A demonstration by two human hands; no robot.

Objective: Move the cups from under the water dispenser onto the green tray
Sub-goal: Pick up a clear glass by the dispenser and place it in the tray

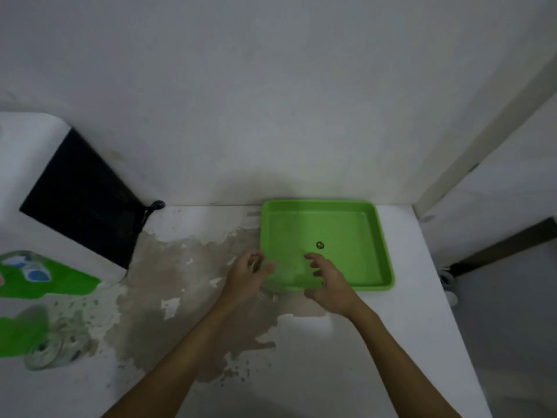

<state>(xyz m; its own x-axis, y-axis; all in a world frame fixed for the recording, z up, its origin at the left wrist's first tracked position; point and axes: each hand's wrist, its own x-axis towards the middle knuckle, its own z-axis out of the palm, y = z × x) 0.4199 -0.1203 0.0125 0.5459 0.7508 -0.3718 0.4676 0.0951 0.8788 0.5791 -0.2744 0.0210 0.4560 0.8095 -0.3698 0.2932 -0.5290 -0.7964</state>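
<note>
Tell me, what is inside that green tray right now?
The green tray shows only a small dark round mark on its floor; no cup is clearly visible. The left hand and right hand cover its near-left part, so that area is hidden and blurred.

No readable text, brand, number or sign anywhere in view. Green tray: small round dark mark on floor, possibly sticker or emblem, too small and blurred to read. Water dispenser at left: green label with white and blue shapes, print blurred, no letters legible. Black side panel of dispenser: no markings made out.
</note>
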